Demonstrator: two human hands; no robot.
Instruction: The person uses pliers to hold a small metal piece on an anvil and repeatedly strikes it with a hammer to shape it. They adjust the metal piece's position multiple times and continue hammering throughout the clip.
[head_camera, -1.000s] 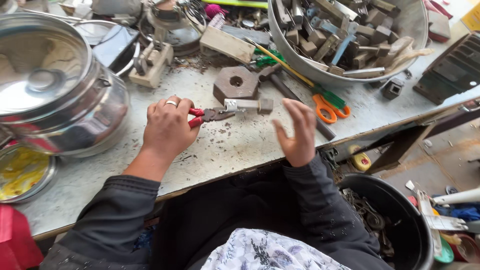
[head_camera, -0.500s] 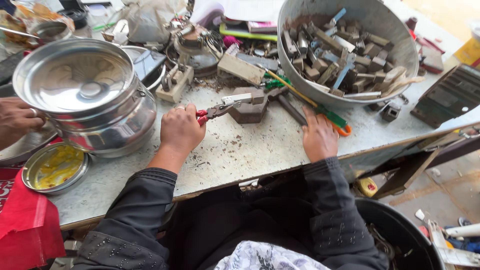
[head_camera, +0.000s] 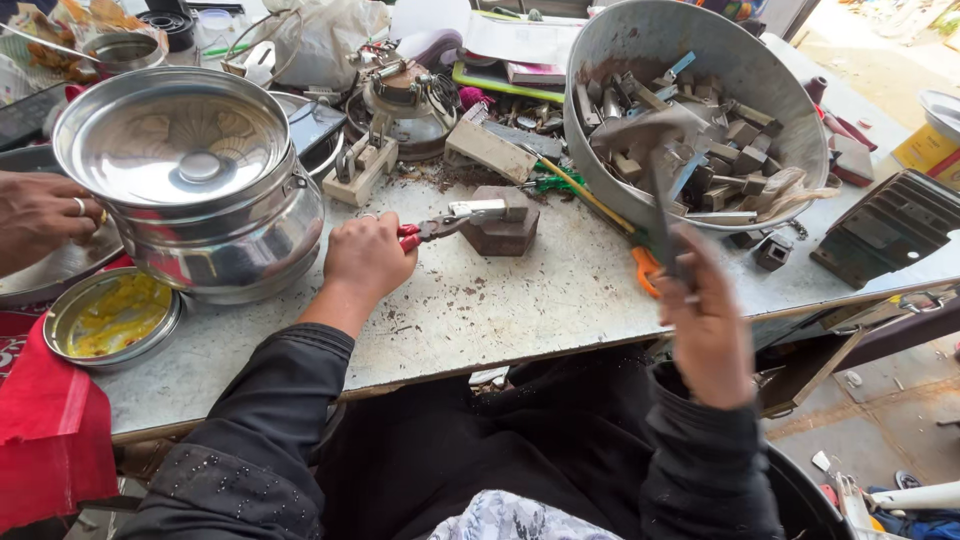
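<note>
Bench, two hands at work
Left hand (head_camera: 368, 255) clenches pliers (head_camera: 432, 230) gripping a metal piece (head_camera: 478, 210) on a block (head_camera: 503, 232); right hand (head_camera: 705, 320) grasps a raised hammer (head_camera: 652, 150) (blurred)

Worktable (head_camera: 560, 300) | steel pot (head_camera: 200, 190) | metal bowl (head_camera: 690, 60) | iron block (head_camera: 503, 232) | yellow-stained lid (head_camera: 110, 315)
</note>
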